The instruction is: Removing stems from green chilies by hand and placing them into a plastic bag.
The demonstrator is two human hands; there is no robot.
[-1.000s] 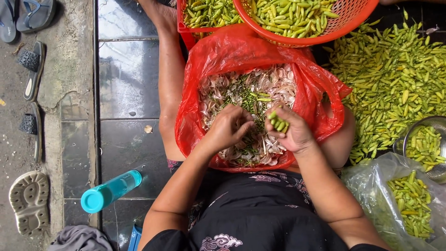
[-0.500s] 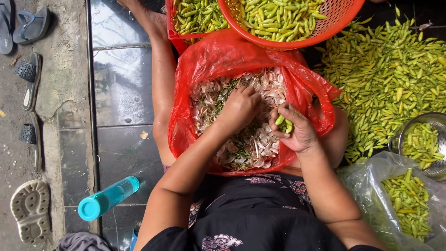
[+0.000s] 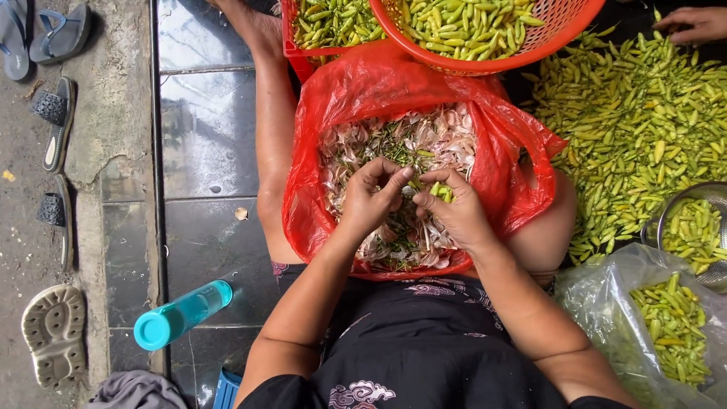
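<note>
A red plastic bag (image 3: 326, 121) lies open in my lap, filled with pale peelings and green stems (image 3: 447, 136). Over it, my right hand (image 3: 454, 208) holds a few small green chilies (image 3: 443, 193) in its curled fingers. My left hand (image 3: 371, 195) meets it from the left, its fingertips pinching at the end of one chili. Both hands touch each other above the scraps.
A large heap of green chilies (image 3: 628, 129) covers the floor at right. Orange basket (image 3: 530, 49) and red crate (image 3: 291, 30) of chilies stand ahead. Another person's hand (image 3: 693, 23) reaches in top right. Metal bowl (image 3: 674, 204), clear bag (image 3: 606, 295), teal bottle (image 3: 182, 314), sandals (image 3: 53, 125) lie around.
My left hand has come back from the scraps in the bag to meet my right hand. The right hand has stayed over the bag with its chilies.
</note>
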